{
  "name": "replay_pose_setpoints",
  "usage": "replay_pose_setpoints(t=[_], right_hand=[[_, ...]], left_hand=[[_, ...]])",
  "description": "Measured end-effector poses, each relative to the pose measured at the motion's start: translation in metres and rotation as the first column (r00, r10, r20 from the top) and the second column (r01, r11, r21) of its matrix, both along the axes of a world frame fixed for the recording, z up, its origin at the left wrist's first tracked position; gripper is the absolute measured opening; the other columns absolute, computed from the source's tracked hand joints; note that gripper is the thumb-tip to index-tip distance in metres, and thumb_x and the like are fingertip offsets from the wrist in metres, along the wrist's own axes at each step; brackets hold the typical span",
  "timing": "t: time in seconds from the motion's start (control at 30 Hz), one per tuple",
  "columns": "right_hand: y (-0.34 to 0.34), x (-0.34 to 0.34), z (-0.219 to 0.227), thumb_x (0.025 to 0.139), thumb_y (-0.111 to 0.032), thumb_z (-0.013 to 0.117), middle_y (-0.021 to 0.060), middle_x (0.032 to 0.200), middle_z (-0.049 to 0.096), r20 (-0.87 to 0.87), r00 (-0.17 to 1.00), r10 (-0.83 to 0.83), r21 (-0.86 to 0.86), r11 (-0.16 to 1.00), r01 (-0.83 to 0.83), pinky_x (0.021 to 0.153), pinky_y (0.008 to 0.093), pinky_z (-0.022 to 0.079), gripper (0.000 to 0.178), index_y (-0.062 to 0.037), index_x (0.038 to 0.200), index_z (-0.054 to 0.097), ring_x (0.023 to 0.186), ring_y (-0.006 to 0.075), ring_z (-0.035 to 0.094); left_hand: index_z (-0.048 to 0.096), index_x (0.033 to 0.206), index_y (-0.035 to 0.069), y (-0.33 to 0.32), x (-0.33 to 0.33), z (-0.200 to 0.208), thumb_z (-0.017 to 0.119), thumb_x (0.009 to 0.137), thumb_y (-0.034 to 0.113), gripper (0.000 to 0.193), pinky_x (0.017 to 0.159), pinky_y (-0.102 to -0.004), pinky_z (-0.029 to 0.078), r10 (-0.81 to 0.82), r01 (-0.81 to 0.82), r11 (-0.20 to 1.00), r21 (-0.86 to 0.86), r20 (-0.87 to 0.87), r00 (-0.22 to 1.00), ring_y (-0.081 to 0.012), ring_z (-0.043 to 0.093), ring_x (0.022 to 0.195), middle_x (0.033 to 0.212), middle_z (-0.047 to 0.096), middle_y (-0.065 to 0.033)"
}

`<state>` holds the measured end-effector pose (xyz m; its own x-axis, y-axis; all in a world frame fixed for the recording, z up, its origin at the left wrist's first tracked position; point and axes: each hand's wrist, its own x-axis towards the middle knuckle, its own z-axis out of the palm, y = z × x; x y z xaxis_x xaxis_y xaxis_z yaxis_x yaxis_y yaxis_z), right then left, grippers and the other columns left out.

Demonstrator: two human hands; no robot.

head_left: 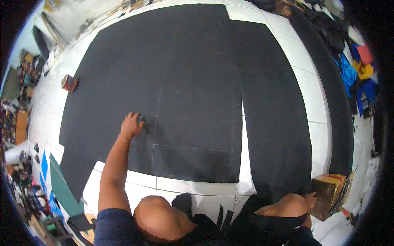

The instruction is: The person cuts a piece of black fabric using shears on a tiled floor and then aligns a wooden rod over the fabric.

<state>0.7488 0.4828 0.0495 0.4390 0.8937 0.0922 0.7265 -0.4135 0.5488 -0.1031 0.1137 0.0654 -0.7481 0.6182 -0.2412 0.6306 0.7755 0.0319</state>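
Note:
A large black sheet lies flat across the white tiled floor, with thin pale lines forming a grid on its near middle part. My left hand reaches out onto the sheet left of the grid, fingers curved and thumb apart. Dark shadow lies between thumb and fingers, and nothing held can be made out there. Beside my right knee, partly hidden by it, my right hand has its fingers stretched toward a worn brown box-like stack with yellow and red edges. Whether they touch it is unclear.
A narrow slit shows white floor between two parts of the sheet. A rusty tin can stands at the left edge. Along the right runs a long black strip. A green board and clutter lie at the left; coloured cloths at the right.

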Motion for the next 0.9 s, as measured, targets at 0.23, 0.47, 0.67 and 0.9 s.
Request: replay_pose_setpoints(t=[0.23,0.47,0.67,0.9], right_hand=[[0.017,-0.042,-0.005,0.084,-0.028,0.069,0.0235,0.146,0.034,-0.415,0.824,0.385,0.054,0.915,-0.4,0.105,0.053,0.039,0.069,-0.0068,0.142,0.037,0.13,0.0429,0.039],[-0.061,-0.073,0.013,0.081,-0.022,0.071,0.0231,0.118,0.052,-0.307,0.801,0.513,0.049,0.849,-0.525,0.098,0.0475,0.044,0.058,-0.0043,0.13,0.046,0.113,0.0411,0.051],[-0.066,-0.042,0.032,0.084,-0.022,0.068,0.0236,0.126,0.051,-0.513,0.825,0.238,-0.201,0.901,-0.385,0.099,0.048,0.043,0.055,-0.0032,0.13,0.047,0.118,0.0415,0.051],[-0.052,-0.105,0.011,0.085,-0.018,0.068,0.0193,0.11,0.059,-0.721,0.526,0.451,0.093,0.815,-0.572,0.089,0.0404,0.048,0.038,-0.0013,0.117,0.057,0.101,0.0374,0.059]], left_hand=[[0.054,0.133,0.014,0.028,-0.082,-0.044,0.059,0.089,0.029,0.047,0.105,-0.0451,0.042,0.059,-0.042,0.979,0.201,-0.08,0.995,-0.0367,0.047,0.128,0.14,0.048,-0.0169],[0.054,0.129,0.01,-0.002,-0.156,-0.076,0.06,0.084,0.012,0.046,0.092,-0.0469,0.051,0.167,-0.162,0.985,0.058,-0.1,0.981,-0.0367,0.06,0.11,0.123,0.06,-0.0174],[0.066,0.107,0.003,0.017,-0.176,-0.077,0.058,0.082,0.013,0.028,0.086,-0.0476,0.051,0.242,-0.229,0.951,0.21,-0.04,0.969,-0.0381,0.064,0.1,0.103,0.067,-0.0192],[0.074,0.103,0.006,-0.222,-0.335,-0.027,0.061,0.083,0.037,0.039,0.078,-0.0415,0.053,0.869,-0.717,0.386,0.581,0.033,0.494,-0.0309,0.069,0.086,0.099,0.073,-0.0142]])
